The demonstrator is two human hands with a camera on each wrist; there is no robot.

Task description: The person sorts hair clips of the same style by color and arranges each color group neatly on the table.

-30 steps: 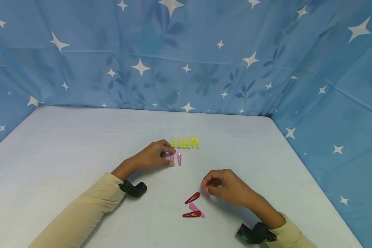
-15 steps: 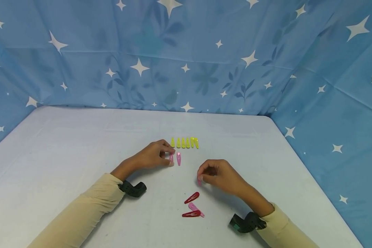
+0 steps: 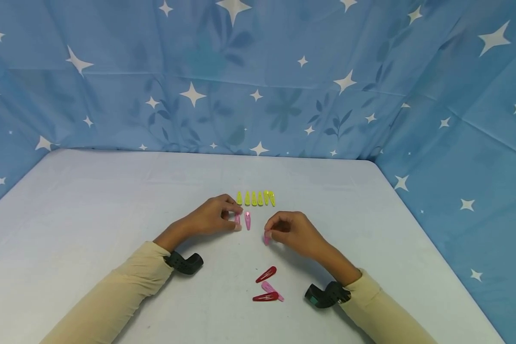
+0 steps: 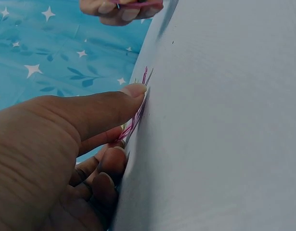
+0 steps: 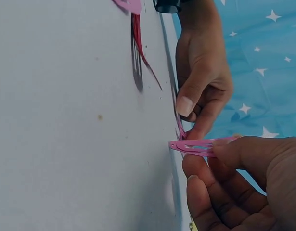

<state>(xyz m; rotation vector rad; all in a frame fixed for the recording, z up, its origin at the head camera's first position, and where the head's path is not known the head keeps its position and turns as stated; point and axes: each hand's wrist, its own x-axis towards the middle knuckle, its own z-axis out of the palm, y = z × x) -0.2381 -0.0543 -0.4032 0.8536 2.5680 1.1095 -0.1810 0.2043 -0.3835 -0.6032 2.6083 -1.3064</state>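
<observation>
My left hand (image 3: 215, 216) rests low on the table, its thumb and forefinger at the two ends of a pink snap hair clip (image 3: 237, 219). Just right of it lies another pink clip (image 3: 247, 220), pointing toward me. Between thumb and fingertips, my right hand (image 3: 294, 234) pinches a third pink clip (image 5: 196, 147), held above the white table to the right of those two. In the right wrist view this clip sticks out from the fingers, narrow end foremost. Behind the left hand stands a row of several yellow hair clips (image 3: 254, 198).
Nearer to me lie two dark red hair clips (image 3: 266, 274), one overlapping a pink clip (image 3: 268, 287). The white table (image 3: 112, 200) reaches back to a blue star-patterned curtain (image 3: 284, 76). A dark wrist camera (image 3: 185, 263) sits on each sleeve.
My right hand has moved away from the red clips, forward and to the left, carrying its pink clip closer to the left hand. The left hand stays in place.
</observation>
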